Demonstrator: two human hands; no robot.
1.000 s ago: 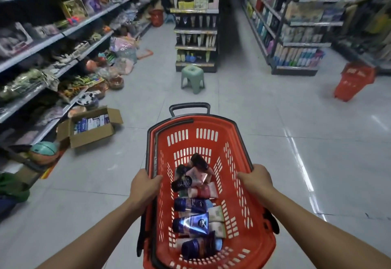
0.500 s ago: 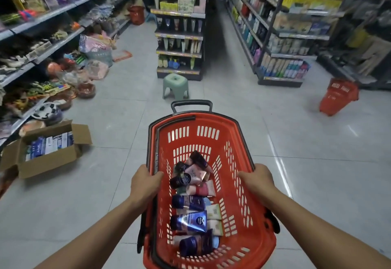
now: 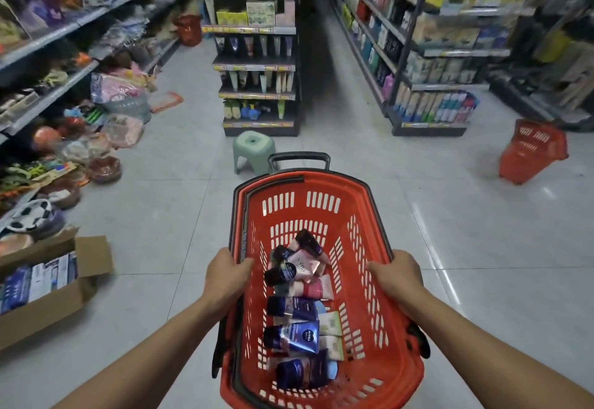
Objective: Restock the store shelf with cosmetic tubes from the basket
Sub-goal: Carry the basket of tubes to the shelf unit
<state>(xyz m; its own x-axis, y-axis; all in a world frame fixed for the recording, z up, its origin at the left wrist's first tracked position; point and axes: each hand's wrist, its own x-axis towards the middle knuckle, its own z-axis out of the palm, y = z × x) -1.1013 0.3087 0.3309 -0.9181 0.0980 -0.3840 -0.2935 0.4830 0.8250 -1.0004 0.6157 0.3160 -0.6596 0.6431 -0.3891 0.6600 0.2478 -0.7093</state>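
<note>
- We read "NIVEA" on a round dark logo on the blue tube [image 3: 294, 338] in the lower centre of the frame; a second dark blue tube [image 3: 291, 308] just above it carries the same round mark, too small to read fully.
- We see pale lettering on the pink tube [image 3: 302, 266] higher in the pile, but we cannot make it out with certainty.
- We locate all the cosmetic tubes [image 3: 299, 312] lying loose on the floor of the red basket [image 3: 369, 386], at centre bottom of the frame, held above the tiled floor [image 3: 167, 222].
- Our left hand [image 3: 226, 276] grasps the left rim of the basket, fingers curled over the edge; our right hand [image 3: 397, 275] grasps the right rim the same way.
- The black handle [image 3: 299, 157] of the basket projects at its far end.
- The tube shelf unit [image 3: 257, 64] stands in the upper centre, with yellow price strips too small to read; a green stool [image 3: 254, 151] stands just in front of it.
- Compared with the earlier frame, the shelf unit and stool appear larger and closer to the basket's far end.
- The cardboard box [image 3: 48, 286] has shifted to the far left edge, and the second red basket [image 3: 532, 153] on the floor sits further right.
- Both hands keep the same grip; the tubes have not changed position.
</note>
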